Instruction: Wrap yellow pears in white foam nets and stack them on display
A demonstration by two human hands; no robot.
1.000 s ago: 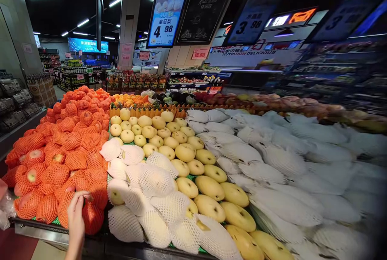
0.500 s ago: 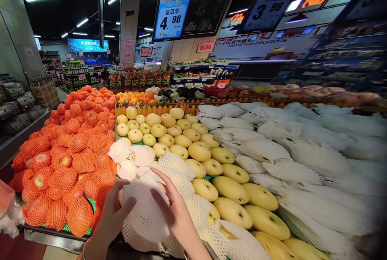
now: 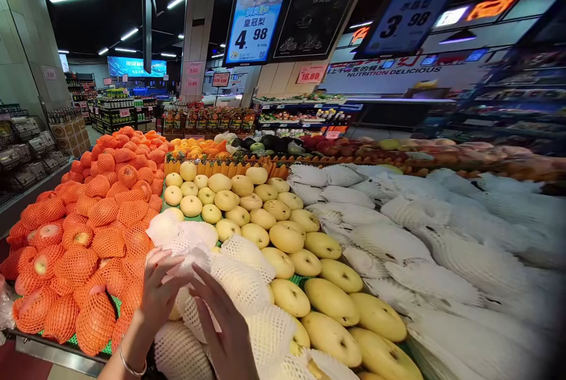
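Both hands cup a net-wrapped pear (image 3: pixel 197 303) at the near edge of the surface (image 3: pixel 57 355): left hand (image 3: pixel 161 291) fingers curled on the foam net, right hand (image 3: pixel 227 333) spread flat against it, steadying it among bare pears (image 3: pixel 287 237).

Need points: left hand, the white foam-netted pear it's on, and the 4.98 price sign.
left hand (image 3: pixel 160 293), head view, on the back of the hand.
white foam-netted pear (image 3: pixel 194 309), head view, on the netting showing between the two hands.
4.98 price sign (image 3: pixel 257 25), head view, on the middle of the blue screen.
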